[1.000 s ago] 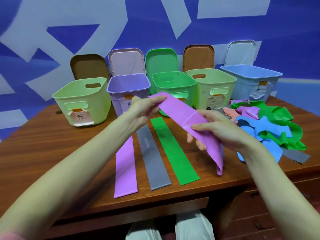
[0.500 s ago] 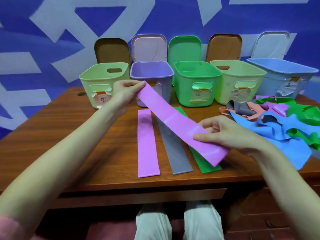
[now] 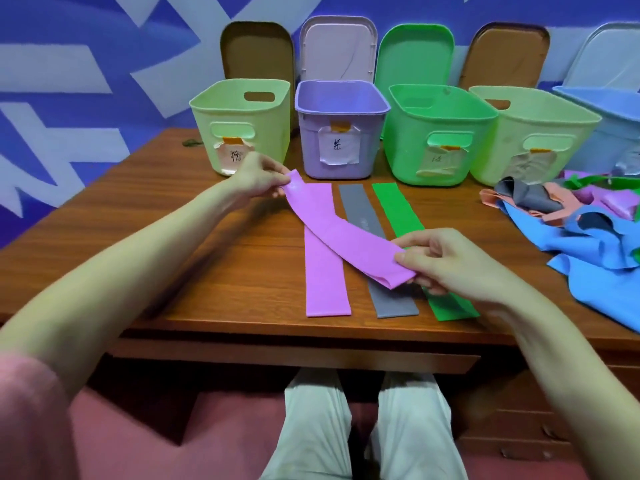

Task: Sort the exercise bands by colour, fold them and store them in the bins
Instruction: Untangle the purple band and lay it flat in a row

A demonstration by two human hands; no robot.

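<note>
Band [image 3: 341,233], purple, stretched flat between both hands, held slantwise just above counter [image 3: 207,265]. Left hand [image 3: 259,176] pinching far end, fingers [image 3: 277,169] curled onto band's tip, near front of pale green bin [image 3: 240,128]. Right hand [image 3: 446,261] pinching near end, thumb on top, fingers curled beneath, over the green strip.

Laid flat on counter, side by side, long axes running away from viewer: second purple band [image 3: 325,282], grey band [image 3: 381,265], green band [image 3: 415,251]. Held band crossing above all three, hiding parts of each.

Row of five open bins along back of counter: pale green at left, purple bin [image 3: 341,129], green bin [image 3: 433,133], second pale green bin [image 3: 526,133], blue bin [image 3: 609,129] cut off at right edge. Lids [image 3: 337,50] standing upright behind them against blue-and-white wall: brown, pale pink, green, brown, pale blue.

Paper label [image 3: 337,147] taped with orange tape on front of purple bin, one handwritten character in black, apparently Chinese for purple. Similar taped labels on the other bins, crumpled; handwriting on leftmost and green ones present but not readable.

Unsorted heap [image 3: 571,220] at right of counter: blue, grey, salmon-pink, purple and green bands tangled together, blue ones reaching front edge.

Below counter edge: knees in light trousers, reddish floor.
</note>
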